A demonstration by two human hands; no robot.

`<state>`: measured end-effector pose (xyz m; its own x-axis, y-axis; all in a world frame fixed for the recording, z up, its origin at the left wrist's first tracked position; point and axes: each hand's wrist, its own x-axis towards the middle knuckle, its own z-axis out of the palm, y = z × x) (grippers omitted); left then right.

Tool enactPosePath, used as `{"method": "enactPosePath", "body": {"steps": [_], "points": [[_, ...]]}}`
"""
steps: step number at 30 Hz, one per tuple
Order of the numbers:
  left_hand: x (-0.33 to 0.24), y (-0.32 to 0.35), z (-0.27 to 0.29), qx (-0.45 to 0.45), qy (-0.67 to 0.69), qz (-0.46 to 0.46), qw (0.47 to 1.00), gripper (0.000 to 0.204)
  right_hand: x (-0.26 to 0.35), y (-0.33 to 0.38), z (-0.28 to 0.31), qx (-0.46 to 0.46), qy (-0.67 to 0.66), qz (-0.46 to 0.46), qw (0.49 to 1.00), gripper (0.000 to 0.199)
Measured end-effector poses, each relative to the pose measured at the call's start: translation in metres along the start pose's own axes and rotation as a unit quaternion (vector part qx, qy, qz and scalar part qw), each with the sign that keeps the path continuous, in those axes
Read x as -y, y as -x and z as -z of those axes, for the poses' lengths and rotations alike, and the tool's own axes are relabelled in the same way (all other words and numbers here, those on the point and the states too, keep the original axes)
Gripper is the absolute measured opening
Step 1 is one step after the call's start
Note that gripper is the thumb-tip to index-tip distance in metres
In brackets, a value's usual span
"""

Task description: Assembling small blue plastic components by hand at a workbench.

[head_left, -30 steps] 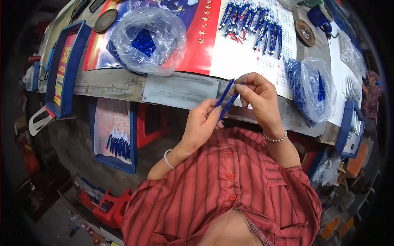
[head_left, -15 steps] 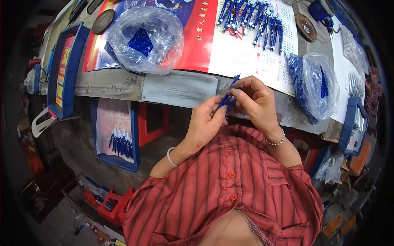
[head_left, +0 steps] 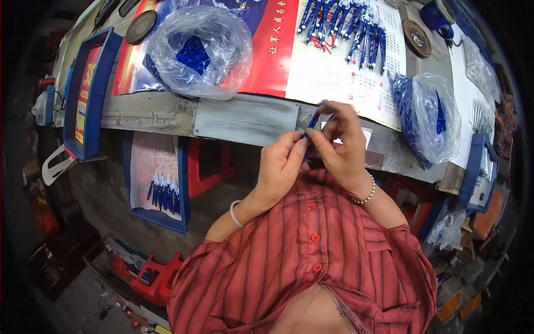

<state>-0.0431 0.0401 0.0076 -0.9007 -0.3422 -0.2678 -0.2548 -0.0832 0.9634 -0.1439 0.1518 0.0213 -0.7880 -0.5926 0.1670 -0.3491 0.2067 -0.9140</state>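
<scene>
While the left hand pinches a slim blue piece between thumb and fingers, the piece's tilted upper length reaches the right hand, whose fingers curl narrowly beside it, their grip unclear; this seems an adjusting step, next calling for steady left support.

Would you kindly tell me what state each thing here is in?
Slim blue piece: held, partly hidden.
Left hand: closed on it.
Right hand: curled beside it, grip unclear.
Left plastic bag: open, blue pieces inside.
Right plastic bag: holding blue pieces.
Lower blue tray: open, partly filled.
Blue pen-like items: laid out, clustered.
Printed sheet: spread flat.
</scene>
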Motion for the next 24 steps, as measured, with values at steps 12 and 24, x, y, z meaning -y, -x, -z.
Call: {"method": "enactPosePath", "body": {"steps": [12, 24], "points": [[-0.012, 0.006, -0.015, -0.005, 0.029, -0.030, 0.999, 0.016, -0.004, 0.013, 0.004, -0.011, -0.355, -0.282, 0.891, 0.011], [-0.016, 0.015, -0.028, 0.027, 0.064, -0.036, 0.997, 0.017, -0.010, 0.015, -0.006, -0.087, -0.307, -0.140, 0.937, 0.018]]}}
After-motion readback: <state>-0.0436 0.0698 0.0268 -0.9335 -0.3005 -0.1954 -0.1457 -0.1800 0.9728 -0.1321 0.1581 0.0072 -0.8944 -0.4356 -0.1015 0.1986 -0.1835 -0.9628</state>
